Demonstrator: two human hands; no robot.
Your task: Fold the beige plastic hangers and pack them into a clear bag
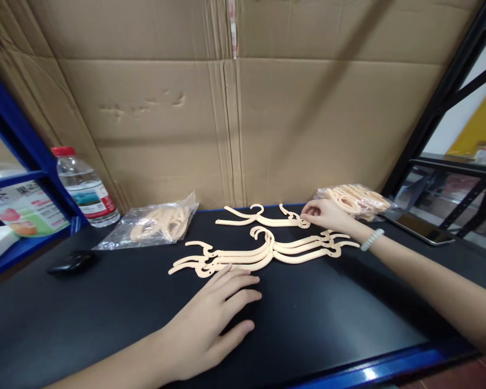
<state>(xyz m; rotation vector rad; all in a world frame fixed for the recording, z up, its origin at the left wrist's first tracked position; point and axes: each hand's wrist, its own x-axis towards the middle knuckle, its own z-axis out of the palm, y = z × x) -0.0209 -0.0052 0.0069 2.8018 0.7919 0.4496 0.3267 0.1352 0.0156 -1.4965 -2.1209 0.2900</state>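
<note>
Several cream plastic hangers (243, 259) lie nested together at the middle of the black table, their hooks toward the back. Behind them lies another cream hanger (273, 220), its left arm parted into two pieces. My right hand (324, 214) pinches the right end of that rear hanger between thumb and fingers. Palm down, my left hand (218, 316) rests with fingers spread just in front of the nested hangers, its fingertips near their lower left edge, and grips nothing.
A clear bag of cream parts (162, 224) lies left, a second bag (354, 200) back right. A water bottle (85, 186) and a black mouse (73, 262) are at left. A tablet-like device (419, 227) lies far right. Cardboard (157, 119) walls the back.
</note>
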